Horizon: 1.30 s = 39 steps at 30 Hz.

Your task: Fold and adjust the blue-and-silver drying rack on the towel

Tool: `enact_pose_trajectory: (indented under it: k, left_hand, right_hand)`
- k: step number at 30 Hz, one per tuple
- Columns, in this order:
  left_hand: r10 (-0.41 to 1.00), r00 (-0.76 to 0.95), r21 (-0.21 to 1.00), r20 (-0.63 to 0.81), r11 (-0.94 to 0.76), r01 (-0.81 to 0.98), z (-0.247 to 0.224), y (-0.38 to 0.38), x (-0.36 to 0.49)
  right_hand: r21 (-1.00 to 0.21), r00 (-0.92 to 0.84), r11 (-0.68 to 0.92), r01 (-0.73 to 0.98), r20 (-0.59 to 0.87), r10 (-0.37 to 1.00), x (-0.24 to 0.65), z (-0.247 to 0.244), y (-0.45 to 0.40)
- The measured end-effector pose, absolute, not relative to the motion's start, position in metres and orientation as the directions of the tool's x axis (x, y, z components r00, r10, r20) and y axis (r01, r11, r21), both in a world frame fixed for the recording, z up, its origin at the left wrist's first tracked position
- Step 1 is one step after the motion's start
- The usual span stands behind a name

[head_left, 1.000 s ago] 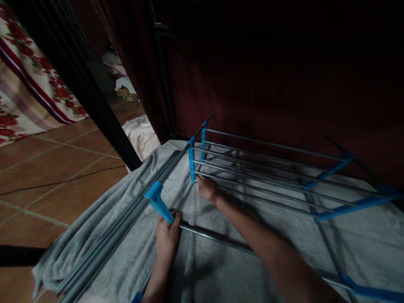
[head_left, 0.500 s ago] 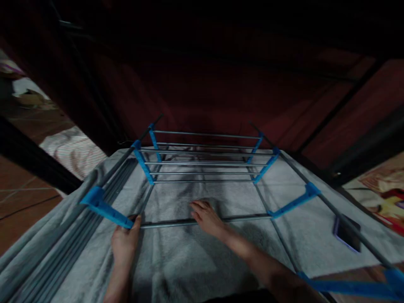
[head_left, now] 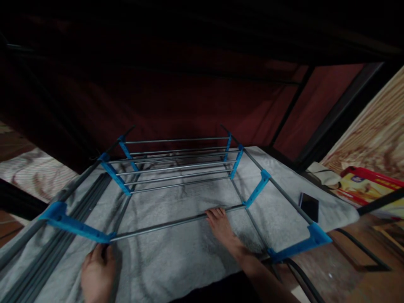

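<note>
A rack of grey metal rods [head_left: 170, 224] and blue plastic brackets [head_left: 75, 226] stands on a grey cloth [head_left: 176, 252]. My right hand [head_left: 220, 225] rests on the front rod near its right end, its fingers bent over the rod. At the lower left, my left hand [head_left: 98, 269] is just below the end of the left blue bracket, thumb and fingers curled near its tip; whether it grips anything is hidden. Several thin rods span the back brackets [head_left: 116, 176].
Loose grey rods [head_left: 63, 240] lie along the left of the cloth. A dark phone [head_left: 309, 207] lies on the right side. Beyond the rack hangs a dark red curtain [head_left: 189, 101]. A red and yellow package [head_left: 369, 187] sits at the far right.
The view has turned right. My right hand has slid right along the front rod and now bends over it. My left hand has come down off the bracket's end to just below it.
</note>
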<state>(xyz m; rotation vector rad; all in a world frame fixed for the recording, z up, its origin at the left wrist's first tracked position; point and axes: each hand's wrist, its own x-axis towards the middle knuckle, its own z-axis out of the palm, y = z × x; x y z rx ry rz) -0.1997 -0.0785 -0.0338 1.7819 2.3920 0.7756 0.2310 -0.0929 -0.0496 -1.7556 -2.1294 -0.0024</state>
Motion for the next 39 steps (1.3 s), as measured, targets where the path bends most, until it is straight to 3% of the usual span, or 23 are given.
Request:
enact_pose_trajectory:
  k: [10,17,23,27,33,39]
  left_hand:
    - [0.924,-0.336,0.227,0.186,0.292,0.929,-0.022,-0.075,-0.193]
    - [0.933,-0.323,0.161,0.158,0.299,0.941,-0.024,-0.070,-0.198]
    - [0.918,-0.347,0.182,0.193,0.314,0.932,-0.025,-0.069,-0.197]
    - [0.921,-0.350,0.275,0.173,0.296,0.915,-0.020,-0.070,-0.197]
    - [0.902,-0.424,0.364,0.084,0.368,0.856,-0.013,-0.063,-0.197]
    - [0.900,-0.430,0.407,0.071,0.368,0.836,-0.011,-0.053,-0.199]
  right_hand:
    - [-0.258,-0.199,0.266,0.929,0.261,0.945,0.233,-0.047,-0.089]
    - [-0.268,-0.221,0.278,0.922,0.225,0.949,0.234,-0.041,-0.089]
    - [-0.255,-0.234,0.290,0.922,0.230,0.945,0.234,-0.044,-0.089]
    - [-0.292,-0.250,0.341,0.893,0.307,0.918,0.240,-0.052,-0.094]
    - [-0.447,-0.032,0.274,0.852,0.477,0.878,0.285,-0.058,-0.100]
    - [-0.436,0.264,-0.044,0.899,0.458,0.849,0.328,-0.039,-0.076]
